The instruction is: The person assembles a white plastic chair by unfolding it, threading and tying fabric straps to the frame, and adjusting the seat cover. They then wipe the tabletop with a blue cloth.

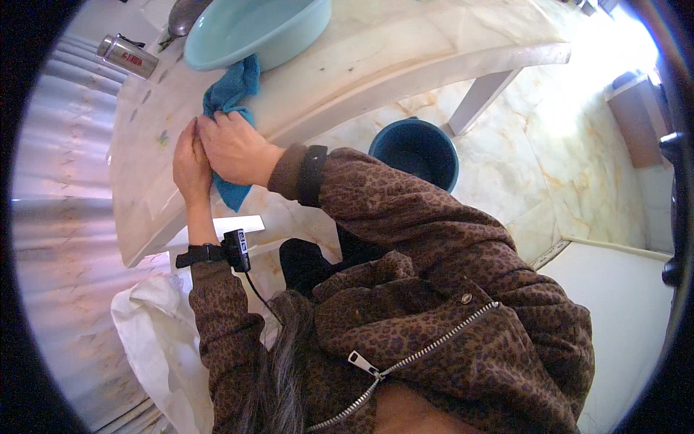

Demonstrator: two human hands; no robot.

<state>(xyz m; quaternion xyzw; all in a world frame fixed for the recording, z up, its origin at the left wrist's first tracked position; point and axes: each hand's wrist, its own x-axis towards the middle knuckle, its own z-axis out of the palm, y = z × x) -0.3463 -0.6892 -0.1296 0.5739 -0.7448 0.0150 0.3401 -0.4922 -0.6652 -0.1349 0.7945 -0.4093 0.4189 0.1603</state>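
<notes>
A blue cloth [233,88] is bunched on the white marbled table [376,61], with one end against a pale blue basin [253,32]. My right hand [237,150] is closed over the middle of the cloth, fingers curled. Pressed up against it, my left hand [191,165] is closed too; its fingertips are partly hidden at the cloth. The cloth's other end [231,194] hangs below my hands by the table's near edge.
Behind the cloth, a silver flask [128,56] lies on its side by the left edge. A dark blue bucket [416,153] stands on the floor right of the table, near a table leg [483,101]. Draped white fabric [155,325] is at lower left, beside a curtain [61,239].
</notes>
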